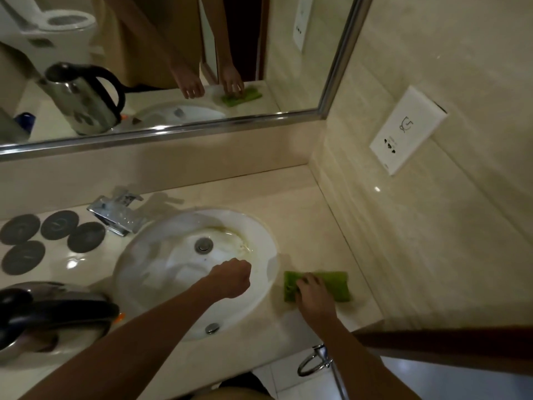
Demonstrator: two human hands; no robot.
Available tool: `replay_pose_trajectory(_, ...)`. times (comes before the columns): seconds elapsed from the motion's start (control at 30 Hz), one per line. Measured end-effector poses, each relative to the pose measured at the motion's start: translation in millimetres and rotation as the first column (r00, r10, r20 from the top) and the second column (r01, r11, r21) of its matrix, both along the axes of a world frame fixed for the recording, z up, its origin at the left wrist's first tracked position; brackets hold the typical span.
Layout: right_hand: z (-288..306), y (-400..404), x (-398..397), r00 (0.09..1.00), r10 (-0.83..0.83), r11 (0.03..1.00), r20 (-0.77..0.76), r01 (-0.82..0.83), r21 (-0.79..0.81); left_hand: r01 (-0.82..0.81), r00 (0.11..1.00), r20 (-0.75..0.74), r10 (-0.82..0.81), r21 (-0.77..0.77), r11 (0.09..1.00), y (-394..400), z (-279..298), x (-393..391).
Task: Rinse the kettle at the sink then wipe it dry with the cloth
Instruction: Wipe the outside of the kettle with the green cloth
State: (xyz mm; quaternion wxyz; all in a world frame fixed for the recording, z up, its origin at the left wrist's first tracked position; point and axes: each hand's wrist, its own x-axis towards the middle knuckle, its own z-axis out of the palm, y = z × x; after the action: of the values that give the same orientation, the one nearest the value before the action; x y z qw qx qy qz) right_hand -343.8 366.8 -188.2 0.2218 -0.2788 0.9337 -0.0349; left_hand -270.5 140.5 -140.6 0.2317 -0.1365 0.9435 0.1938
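The kettle (54, 316) sits on the counter (288, 203) at the near left, just left of the sink (268, 241). It is shiny with a black handle, and no hand touches it. The green cloth (337, 284) lies flat on the counter just right of the sink. Its long side runs left to right. The right hand (313, 293) rests on top of the cloth, over its left half. The fingers point away and look a little bent onto the cloth, but the picture is blurry there, so I cannot tell if they are gripping it or just pressing. The left hand (230, 278) hangs over the near right part of the sink. Its fingers are curled under in a loose fist and it holds nothing. The tap (118, 212) at the far left of the sink shows no running water. The kettle and the cloth are well apart, with the whole sink between them. The left hand is the nearer one to the kettle, which lies to its left and a bit nearer. I think the wiping comes next, so the cloth has to go left across the sink to the kettle, or the kettle has to come to it.
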Motion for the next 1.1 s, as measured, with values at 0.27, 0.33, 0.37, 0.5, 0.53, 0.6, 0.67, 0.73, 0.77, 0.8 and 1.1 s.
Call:
replay_pose_trajectory(0.27,34,-37,10,0.975,-0.219,0.950,-0.028,0.207,-0.232,-0.067,0.996,-0.061,0.071,0.063,0.996,-27,17,24)
replay_pose_trajectory(0.33,51,-55,8,0.970,-0.242,0.924,-0.016,0.225,-0.310,-0.098,0.992,-0.071,0.104,0.084,0.992,-37,25,30)
replay_pose_trajectory(0.37,60,-67,8,0.970,-0.245,0.905,0.007,0.231,-0.358,-0.128,0.987,-0.084,0.135,0.090,0.988,-43,31,35)
replay_pose_trajectory(0.5,90,-122,16,0.974,-0.182,0.827,0.138,0.227,-0.515,-0.265,0.938,-0.197,0.284,0.118,0.957,-76,53,64)
replay_pose_trajectory(0.53,98,-137,22,0.977,-0.138,0.813,0.160,0.204,-0.545,-0.281,0.930,-0.213,0.299,0.109,0.953,-85,60,73)
replay_pose_trajectory(0.6,114,-167,34,0.982,-0.049,0.787,0.182,0.150,-0.599,-0.347,0.903,-0.246,0.353,0.068,0.935,-104,75,92)
replay_pose_trajectory(0.67,128,-194,48,0.984,0.029,0.758,0.174,0.092,-0.646,-0.450,0.850,-0.305,0.431,0.007,0.893,-119,88,111)
replay_pose_trajectory(0.73,137,-218,62,0.983,0.122,0.757,0.139,-0.002,-0.653,-0.561,0.788,-0.333,0.517,-0.045,0.826,-133,100,133)
replay_pose_trajectory(0.77,140,-228,69,0.979,0.162,0.761,0.124,-0.044,-0.647,-0.609,0.763,-0.329,0.556,-0.076,0.790,-138,104,145)
replay_pose_trajectory(0.8,142,-238,74,0.975,0.189,0.766,0.114,-0.074,-0.638,-0.645,0.745,-0.318,0.586,-0.120,0.755,-143,107,156)
replay_pose_trajectory(1.1,153,-286,135,0.834,0.335,0.739,0.439,0.056,-0.671,-0.805,0.589,-0.347,0.729,-0.330,0.493,-130,112,207)
